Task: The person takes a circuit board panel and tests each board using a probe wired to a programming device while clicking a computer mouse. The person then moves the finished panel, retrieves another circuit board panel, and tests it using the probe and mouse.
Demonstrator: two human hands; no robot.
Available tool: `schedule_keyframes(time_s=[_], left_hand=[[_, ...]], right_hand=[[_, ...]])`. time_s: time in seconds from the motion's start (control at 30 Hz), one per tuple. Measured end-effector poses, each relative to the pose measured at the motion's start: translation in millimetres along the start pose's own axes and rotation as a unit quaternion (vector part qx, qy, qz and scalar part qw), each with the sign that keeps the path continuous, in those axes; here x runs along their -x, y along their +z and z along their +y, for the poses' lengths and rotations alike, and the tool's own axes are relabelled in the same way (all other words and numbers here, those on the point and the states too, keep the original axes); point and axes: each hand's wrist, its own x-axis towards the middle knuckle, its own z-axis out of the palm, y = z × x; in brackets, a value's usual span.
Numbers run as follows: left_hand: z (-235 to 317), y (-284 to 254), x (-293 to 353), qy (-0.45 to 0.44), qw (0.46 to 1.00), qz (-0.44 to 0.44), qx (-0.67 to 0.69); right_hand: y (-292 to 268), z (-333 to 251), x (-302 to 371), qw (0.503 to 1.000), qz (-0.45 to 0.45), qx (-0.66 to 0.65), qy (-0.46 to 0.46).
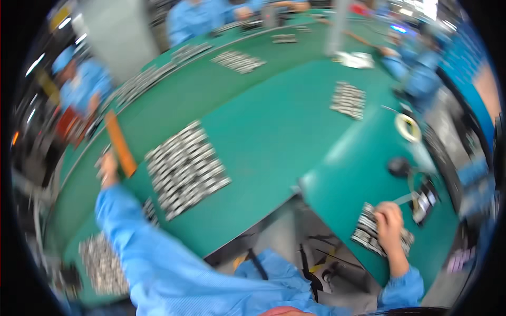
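Observation:
My left arm stretches out to the far left, and my left hand [109,167] is at the green belt beside an orange strip [120,145]. Its fingers look closed around a small silvery bit, too blurred to name. Close by on the green surface lies a large block of small metal parts [187,168] in tight rows. On the right-hand table my right hand [389,227] rests over a smaller group of metal parts [365,231]. Its fingers are bent down and pressed together; what is under the fingertips is hidden.
More metal parts [103,263] sit at the lower left, with another group [348,100] at the far right. A tape roll [407,128] and a dark round object [399,167] stand on the right table. Co-workers in blue sit across the belt. A grey post [337,29] rises behind.

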Motion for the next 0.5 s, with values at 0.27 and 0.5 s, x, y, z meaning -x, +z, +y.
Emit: schedule_keyframes(time_s=[0.27,0.5], left_hand=[[576.1,-174.1,-4.2,0.293,0.895,0.188,0.28],[504.4,-131.3,-17.6,0.25,0.877,0.254,0.323]], right_hand=[[19.6,8.3,-7.0,0.999,-0.017,-0.016,-0.047],[7.6,9.6,2.0,1.0,-0.016,-0.016,-0.02]])
